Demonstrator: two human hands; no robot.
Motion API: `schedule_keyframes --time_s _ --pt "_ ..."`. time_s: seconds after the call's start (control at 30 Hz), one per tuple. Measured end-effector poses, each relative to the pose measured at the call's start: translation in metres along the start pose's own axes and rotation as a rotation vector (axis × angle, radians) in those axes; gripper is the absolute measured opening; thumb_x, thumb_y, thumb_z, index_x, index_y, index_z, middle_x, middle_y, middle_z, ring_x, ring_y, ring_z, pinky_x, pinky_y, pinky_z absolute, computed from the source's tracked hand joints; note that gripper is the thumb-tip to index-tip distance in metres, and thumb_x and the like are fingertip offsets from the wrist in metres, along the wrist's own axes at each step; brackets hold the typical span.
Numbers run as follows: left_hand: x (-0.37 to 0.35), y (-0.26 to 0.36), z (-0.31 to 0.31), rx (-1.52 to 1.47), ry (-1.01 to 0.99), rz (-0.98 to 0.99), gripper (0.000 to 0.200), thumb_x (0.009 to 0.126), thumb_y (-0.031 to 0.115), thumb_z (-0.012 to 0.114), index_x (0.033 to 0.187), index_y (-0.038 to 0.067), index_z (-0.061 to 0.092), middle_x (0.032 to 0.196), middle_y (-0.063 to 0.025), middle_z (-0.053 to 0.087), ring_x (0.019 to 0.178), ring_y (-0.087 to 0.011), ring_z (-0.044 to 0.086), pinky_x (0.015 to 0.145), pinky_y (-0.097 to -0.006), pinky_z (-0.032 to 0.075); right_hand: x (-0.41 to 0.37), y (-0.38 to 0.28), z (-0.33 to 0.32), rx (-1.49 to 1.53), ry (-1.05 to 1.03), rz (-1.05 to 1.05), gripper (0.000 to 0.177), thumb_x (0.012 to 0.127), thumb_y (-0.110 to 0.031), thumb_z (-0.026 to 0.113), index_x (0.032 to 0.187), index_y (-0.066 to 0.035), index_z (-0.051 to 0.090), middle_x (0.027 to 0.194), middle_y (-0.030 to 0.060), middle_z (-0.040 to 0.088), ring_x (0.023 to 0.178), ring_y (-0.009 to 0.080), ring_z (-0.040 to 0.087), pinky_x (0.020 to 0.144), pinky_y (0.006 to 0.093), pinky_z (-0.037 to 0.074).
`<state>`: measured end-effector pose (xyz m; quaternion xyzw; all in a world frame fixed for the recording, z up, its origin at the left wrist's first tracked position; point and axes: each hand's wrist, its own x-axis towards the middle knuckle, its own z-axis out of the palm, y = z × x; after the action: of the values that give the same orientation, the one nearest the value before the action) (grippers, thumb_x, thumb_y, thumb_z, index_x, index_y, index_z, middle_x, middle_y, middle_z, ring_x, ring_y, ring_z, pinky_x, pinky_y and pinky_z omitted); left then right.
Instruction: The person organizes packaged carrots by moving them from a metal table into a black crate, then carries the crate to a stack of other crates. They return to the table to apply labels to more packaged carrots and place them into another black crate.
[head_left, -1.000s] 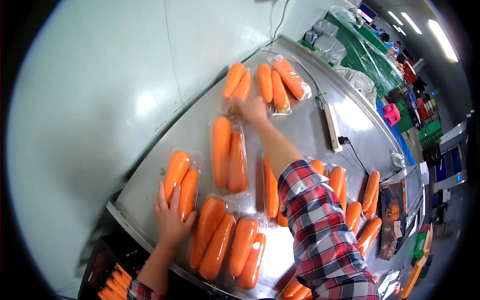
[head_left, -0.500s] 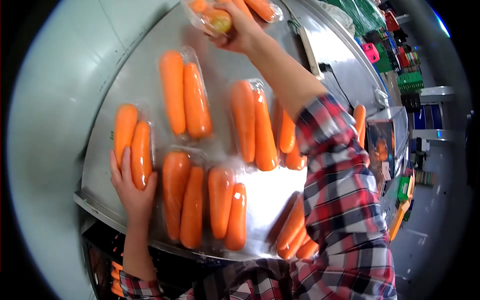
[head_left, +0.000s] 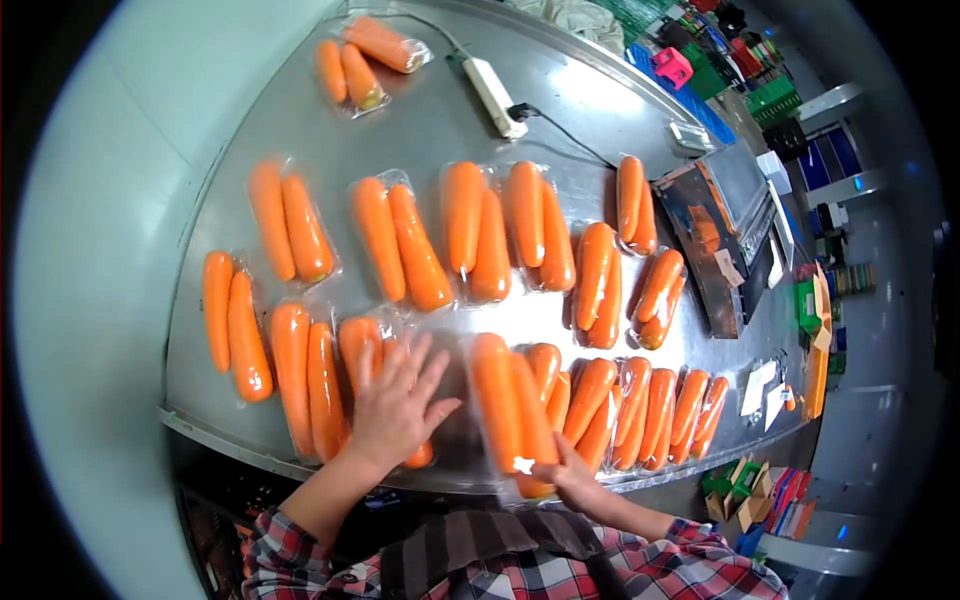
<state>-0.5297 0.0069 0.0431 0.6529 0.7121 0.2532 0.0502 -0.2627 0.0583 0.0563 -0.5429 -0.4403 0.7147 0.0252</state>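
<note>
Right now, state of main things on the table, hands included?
Left hand: open, fingers spread over a carrot pack.
Right hand: closed on held carrot pack.
Held carrot pack: clear-wrapped.
Other carrot packs: clear-wrapped, lying down.
Black plug: seated in power strip.
Power strip: power unclear.
Boxy machine: power unclear.

Bright glare whitens the steel table [head_left: 330,215]; motion softens the hands; edges bow darkly.

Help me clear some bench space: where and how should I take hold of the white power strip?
I'd grip the white power strip at its middle, from above, fingers across its narrow width. It lies flat on the metal table, with bare surface along both long sides. Its ends look worse: the black plug sits at the near one, a pale cable at the far one.
</note>
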Motion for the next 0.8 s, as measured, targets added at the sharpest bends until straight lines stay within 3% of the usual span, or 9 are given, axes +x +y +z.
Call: schedule_keyframes --time_s 0.13,0.23,0.27,0.33,0.37,0.43,0.53,0.73,0.8 --pt "-0.016 -0.019 0.042 0.009 -0.142 0.008 0.046 0.08 0.039 0.057 0.103 0.0 0.058 0.107 -0.012 0.058 0.114 -0.0275 0.046 0.102 -0.0513 0.023 0.006 -0.014 0.027 -0.362 -0.073 -0.045 0.083 0.072 -0.026 0.073 0.13 0.006 0.022 0.108 0.0174 0.052 0.1 0.0198 0.051 0.086 0.0311 0.042" --pt "-0.015 -0.031 0.031 0.049 -0.175 0.122 0.038 0.081 0.037 0.057 0.091 0.001 0.062 0.1 -0.0106 0.06 0.108 -0.0249 0.05 0.1 -0.0473 0.027 0.023 -0.077 0.016 -1.217 -0.446 0.064 0.052 0.08 -0.046 0.057 0.108 -0.003 0.054 0.09 0.0218 0.061 0.085 0.0328 0.06 0.074 0.0363 0.047" --pt "-0.016 -0.033 0.027 -0.068 -0.151 0.094 0.035 0.081 0.034 0.058 0.091 0.002 0.062 0.1 -0.0103 0.06 0.105 -0.0246 0.051 0.1 -0.0459 0.028 0.034 -0.102 0.017 -1.295 -0.391 0.104 0.048 0.083 -0.052 0.047 0.093 -0.007 0.063 0.086 0.0168 0.063 0.079 0.0328 0.061 0.07 0.0389 0.047" --pt "-0.01 -0.046 0.015 -0.33 -0.107 0.025 0.026 0.081 0.026 0.059 0.095 0.004 0.061 0.098 -0.0098 0.06 0.098 -0.0249 0.054 0.098 -0.0447 0.031 0.067 -0.132 0.01 -0.935 -0.133 -0.471 0.031 0.084 -0.033 0.058 0.095 -0.004 0.06 0.077 0.0145 0.063 0.07 0.0273 0.062 0.064 0.0354 0.048" --pt "-0.002 -0.055 0.005 -0.313 -0.041 -0.017 0.025 0.081 0.024 0.059 0.096 0.004 0.061 0.098 -0.0103 0.06 0.098 -0.0258 0.054 0.097 -0.0439 0.033 0.082 -0.166 0.017 -1.027 -0.045 -0.371 0.029 0.082 -0.026 0.062 0.096 -0.002 0.059 0.074 0.0156 0.061 0.067 0.0262 0.061 0.062 0.0337 0.047" --pt "0.028 -0.084 -0.017 -0.279 0.089 -0.092 0.025 0.081 0.022 0.059 0.098 0.004 0.061 0.098 -0.0112 0.06 0.097 -0.0276 0.054 0.094 -0.0424 0.035 0.152 -0.202 0.027 -0.846 -0.051 -0.648 0.027 0.085 -0.02 0.058 0.102 0.0 0.056 0.078 0.0088 0.061 0.07 0.0124 0.056 0.064 0.0292 0.047" --pt "0.077 -0.146 -0.028 -0.212 0.179 -0.258 0.035 0.082 0.022 0.059 0.107 -0.002 0.054 0.105 -0.0181 0.056 0.099 -0.0342 0.052 0.089 -0.0387 0.04 0.27 -0.278 0.051 -1.067 -0.044 -1.147 0.035 0.081 -0.025 0.062 0.104 0.0 0.053 0.082 0.0138 0.059 0.072 0.022 0.057 0.067 0.0314 0.046" --pt "0.213 -0.228 0.005 -0.164 0.169 -0.556 0.074 0.075 0.033 0.067 0.13 -0.002 0.032 0.121 -0.0234 0.044 0.108 -0.0374 0.045 0.093 -0.0414 0.038 0.393 -0.4 0.117 -1.203 0.377 -1.116 0.066 0.077 -0.032 0.062 0.129 -0.003 0.032 0.117 0.0237 0.048 0.106 0.0391 0.049 0.088 0.0413 0.042" --pt "0.251 -0.245 0.024 0.142 0.247 -0.275 0.082 0.069 0.032 0.072 0.134 0.006 0.03 0.132 -0.0196 0.033 0.115 -0.0401 0.037 0.093 -0.0461 0.037 0.451 -0.413 0.127 -1.317 0.499 -1.258 0.079 0.075 -0.034 0.065 0.137 -0.008 0.022 0.129 0.0246 0.037 0.116 0.041 0.04 0.096 0.0421 0.037"
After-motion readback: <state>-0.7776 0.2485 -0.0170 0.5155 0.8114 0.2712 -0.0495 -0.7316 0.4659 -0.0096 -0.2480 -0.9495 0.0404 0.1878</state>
